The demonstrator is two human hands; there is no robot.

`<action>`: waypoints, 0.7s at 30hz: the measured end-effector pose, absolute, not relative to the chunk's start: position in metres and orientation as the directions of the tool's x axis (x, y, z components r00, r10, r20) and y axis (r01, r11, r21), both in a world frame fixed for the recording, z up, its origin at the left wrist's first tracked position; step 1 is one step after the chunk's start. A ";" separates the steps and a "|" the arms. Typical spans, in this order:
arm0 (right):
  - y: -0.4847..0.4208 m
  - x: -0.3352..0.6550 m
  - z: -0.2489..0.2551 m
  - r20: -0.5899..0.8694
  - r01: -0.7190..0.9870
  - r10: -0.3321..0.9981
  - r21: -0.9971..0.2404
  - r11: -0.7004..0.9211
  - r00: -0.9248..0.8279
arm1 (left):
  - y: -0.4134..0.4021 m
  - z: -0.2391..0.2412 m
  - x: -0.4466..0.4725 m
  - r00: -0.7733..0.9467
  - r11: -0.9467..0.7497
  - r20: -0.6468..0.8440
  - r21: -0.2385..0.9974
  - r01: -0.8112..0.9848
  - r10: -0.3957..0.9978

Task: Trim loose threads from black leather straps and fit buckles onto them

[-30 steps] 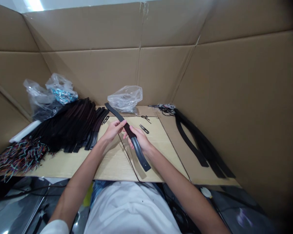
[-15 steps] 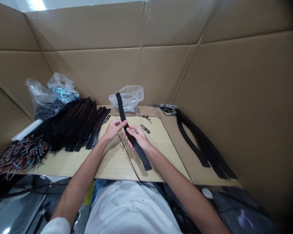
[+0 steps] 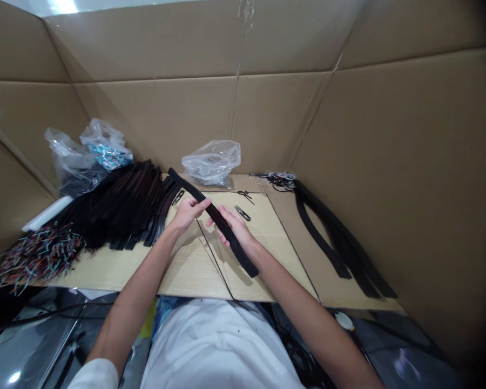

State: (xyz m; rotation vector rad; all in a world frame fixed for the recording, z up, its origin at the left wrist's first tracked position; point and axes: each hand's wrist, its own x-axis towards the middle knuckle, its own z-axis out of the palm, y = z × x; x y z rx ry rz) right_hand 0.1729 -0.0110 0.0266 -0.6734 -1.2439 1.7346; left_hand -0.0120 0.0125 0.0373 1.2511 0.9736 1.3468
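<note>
A long, slightly curved black strap slants across the middle, its far end up to the left and its near end down to the right. My left hand pinches it near the middle between thumb and fingers. Just below, my right hand holds the same strap from its right side, with some fingers behind it. A thin dark cord runs from beneath my left hand down to the board's front edge; its upper end is hidden. Small thread snips lie beyond my right hand.
On the left lies a large pile of black straps with coloured thread ends. Clear plastic bags stand at the back. More black straps lie at right, by a thread tangle. Cardboard walls enclose the table.
The strap has turned: its far end swung left and its near end moved slightly right. My right hand has shifted its hold on the strap, its thumb no longer lying across the front.
</note>
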 end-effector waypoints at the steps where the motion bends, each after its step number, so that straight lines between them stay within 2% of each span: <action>1: -0.010 0.174 0.027 0.062 -0.343 0.877 -0.931 -0.121 -0.476 | 0.012 0.039 -0.011 0.049 -0.162 0.169 0.979 -0.123 0.984; 8: -0.004 0.179 0.028 0.023 -0.412 0.845 -0.880 -0.237 -0.534 | 0.007 0.047 -0.016 0.205 -0.201 0.222 0.973 -0.115 0.953; 11: -0.004 0.176 0.027 -0.006 -0.370 0.824 -0.892 -0.261 -0.567 | 0.010 0.042 -0.016 0.145 -0.214 0.229 0.971 -0.110 0.963; 15: -0.009 0.172 0.025 -0.002 -0.344 0.865 -0.917 -0.201 -0.502 | 0.014 0.037 -0.013 -0.001 -0.225 0.225 0.973 -0.046 0.974; 21: -0.010 0.173 0.024 0.024 -0.406 0.877 -0.892 -0.198 -0.480 | 0.013 0.040 -0.016 0.105 -0.224 0.230 0.973 -0.061 0.968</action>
